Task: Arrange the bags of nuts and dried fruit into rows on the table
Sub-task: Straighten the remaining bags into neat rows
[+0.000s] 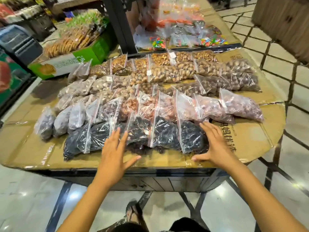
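Clear zip bags of nuts and dried fruit lie in rows on a cardboard-covered table (25,144). The nearest row holds several bags of dark dried fruit (163,133). Behind it come pinkish and grey bags (207,106), then brown nut bags (160,74) farther back. My left hand (115,153) rests flat, fingers spread, on the front edge of the dark row's middle bags. My right hand (215,146) presses its open palm against the right end of the same row, beside the last dark bag (192,138). Neither hand grips anything.
A green and white carton (66,62) of biscuits stands at the back left. Bags of coloured sweets (184,37) lie beyond the nut rows, next to a black post (120,25). The table's front edge runs just below my hands; tiled floor surrounds it.
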